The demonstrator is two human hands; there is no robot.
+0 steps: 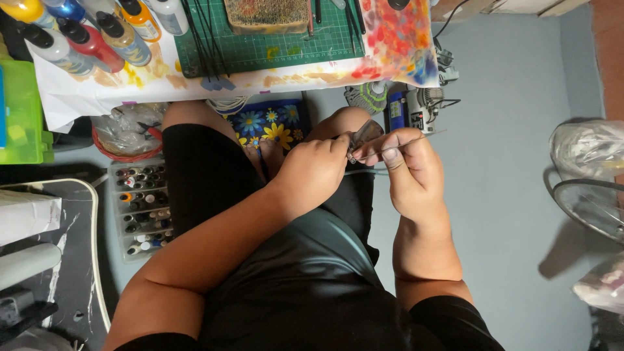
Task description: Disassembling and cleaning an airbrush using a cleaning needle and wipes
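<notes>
At the far left we saw a green box (19, 110) beside the paint-stained paper (97, 88), and above it a row of paint bottles (91, 29) lying on that paper. Below, on the floor, sat a red bowl (123, 140) stuffed with clear plastic, and under it a tray of small paint pots (143, 208) just beside our left thigh. A green cutting mat (260, 49) lay on the table's paper ahead of us, with thin black rods across its left part. Between our knees showed a blue cloth with yellow flowers (270, 123).

Our left hand (312, 172) was closed into a loose fist over our lap, its fingertips pinched on a small metal tool (361, 136) held above the right knee. We could not tell what kind of tool it was; it looked like a small grey clip or plier. Our right hand (413, 172) met the left at that tool, thumb and forefinger closed on a thin wire (416, 140) that ran out to the right from the pinch, the other fingers curled in.

Further right, a small grey machine (419, 110) stood on the blue floor under the table edge. At the far right lay a clear plastic bag (588, 149) and a wire ring (591, 208).
</notes>
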